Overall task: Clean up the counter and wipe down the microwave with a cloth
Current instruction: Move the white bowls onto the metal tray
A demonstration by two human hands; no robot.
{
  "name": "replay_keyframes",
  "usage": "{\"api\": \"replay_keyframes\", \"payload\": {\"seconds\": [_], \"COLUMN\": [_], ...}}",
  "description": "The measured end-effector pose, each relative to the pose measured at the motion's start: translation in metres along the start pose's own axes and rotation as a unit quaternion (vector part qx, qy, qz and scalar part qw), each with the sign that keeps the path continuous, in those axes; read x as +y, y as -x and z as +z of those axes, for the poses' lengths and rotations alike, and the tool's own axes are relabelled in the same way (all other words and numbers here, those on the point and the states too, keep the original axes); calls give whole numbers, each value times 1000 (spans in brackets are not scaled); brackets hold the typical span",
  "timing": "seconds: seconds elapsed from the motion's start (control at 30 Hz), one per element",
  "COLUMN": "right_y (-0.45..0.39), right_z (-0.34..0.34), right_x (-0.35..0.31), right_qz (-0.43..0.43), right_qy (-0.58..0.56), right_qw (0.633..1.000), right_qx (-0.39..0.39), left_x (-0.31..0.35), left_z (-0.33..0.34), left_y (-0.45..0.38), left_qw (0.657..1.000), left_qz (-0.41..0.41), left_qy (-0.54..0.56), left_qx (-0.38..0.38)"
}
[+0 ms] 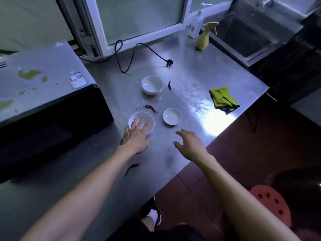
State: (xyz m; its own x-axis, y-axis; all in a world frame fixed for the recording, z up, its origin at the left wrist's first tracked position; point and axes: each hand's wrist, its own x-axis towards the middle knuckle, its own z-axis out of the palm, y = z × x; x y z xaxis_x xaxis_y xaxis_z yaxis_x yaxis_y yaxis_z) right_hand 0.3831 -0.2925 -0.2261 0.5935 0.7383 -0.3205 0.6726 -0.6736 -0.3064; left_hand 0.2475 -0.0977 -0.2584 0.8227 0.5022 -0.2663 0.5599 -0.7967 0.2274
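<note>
I'm at the clearing step. My left hand (137, 136) lies with fingers spread and straight over the near rim of the nearest bowl (141, 121) on the desk (191, 80); my right hand (188, 143) hovers relaxed, holding nothing, just right of that bowl. Scattered chillies (151, 108) lie just behind the bowl, the green cloth (222, 99) well to its right, the stained microwave (43, 87) to its left. Next, I judge, I should curl my fingers round the bowl and lift it.

The steel worktop (191, 80) carries a microwave (43, 101), three white bowls (152, 84), scattered chillies (151, 108), a green cloth (223, 99), a loose plug (169, 63), and two bottles (203, 39).
</note>
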Motion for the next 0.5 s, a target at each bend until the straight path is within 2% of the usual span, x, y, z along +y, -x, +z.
{"api": "replay_keyframes", "payload": {"seconds": [0.4, 0.5], "right_y": [-115, -150], "right_z": [-23, -27], "right_x": [5, 7], "right_qz": [-58, -84], "right_qy": [16, 16], "right_qw": [998, 996], "right_qx": [-12, -24], "left_x": [-5, -4], "left_z": [13, 15], "left_y": [-67, -77], "left_qw": [997, 996], "left_qz": [-56, -76], "left_qy": [2, -3], "left_qx": [-53, -44]}}
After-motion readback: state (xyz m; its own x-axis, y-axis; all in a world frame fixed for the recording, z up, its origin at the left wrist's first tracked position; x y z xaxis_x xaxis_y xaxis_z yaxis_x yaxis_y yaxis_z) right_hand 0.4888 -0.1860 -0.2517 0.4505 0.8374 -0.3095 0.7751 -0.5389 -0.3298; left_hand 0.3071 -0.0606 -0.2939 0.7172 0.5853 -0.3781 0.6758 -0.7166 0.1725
